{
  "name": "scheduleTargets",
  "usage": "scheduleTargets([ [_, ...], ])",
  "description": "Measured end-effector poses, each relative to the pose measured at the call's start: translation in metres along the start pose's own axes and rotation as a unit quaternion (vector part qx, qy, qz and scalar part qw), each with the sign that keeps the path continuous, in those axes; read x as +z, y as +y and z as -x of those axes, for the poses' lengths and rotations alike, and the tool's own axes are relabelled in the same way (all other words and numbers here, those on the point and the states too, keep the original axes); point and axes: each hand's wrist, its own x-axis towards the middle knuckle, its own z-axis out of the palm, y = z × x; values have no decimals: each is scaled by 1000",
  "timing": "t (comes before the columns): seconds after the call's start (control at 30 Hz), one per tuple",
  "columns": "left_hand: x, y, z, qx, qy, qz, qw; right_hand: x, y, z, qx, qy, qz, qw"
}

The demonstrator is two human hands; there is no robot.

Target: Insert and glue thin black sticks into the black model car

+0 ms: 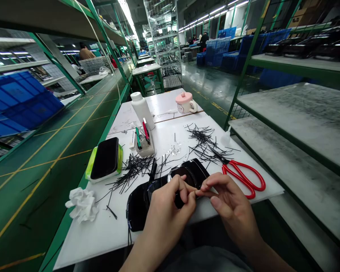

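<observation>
Two hands curl closed, the left hand (168, 215) and right hand (229, 206) pinching something too thin to tell above a black casing (138, 211), red scissors (242, 177) nearby.

The single view comes from a camera worn on the person's head. It faces forward and down, and it looks from very near onto a white desk (96, 241), with the left hand (170, 211) and the right hand (229, 207) at the bottom of the picture. The wide view also reaches far ahead, along the aisle floor (212, 85) and beside the green-framed shelves (289, 124).
</observation>
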Motion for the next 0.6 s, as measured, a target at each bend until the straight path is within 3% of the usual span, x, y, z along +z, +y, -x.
scheduleTargets([
  [0.37,15,20,-12,16,49,6,999,-1,-1,5,-83,10,-57,995],
  [0.6,12,26,-6,9,63,45,997,8,-12,0,-46,21,-119,992],
])
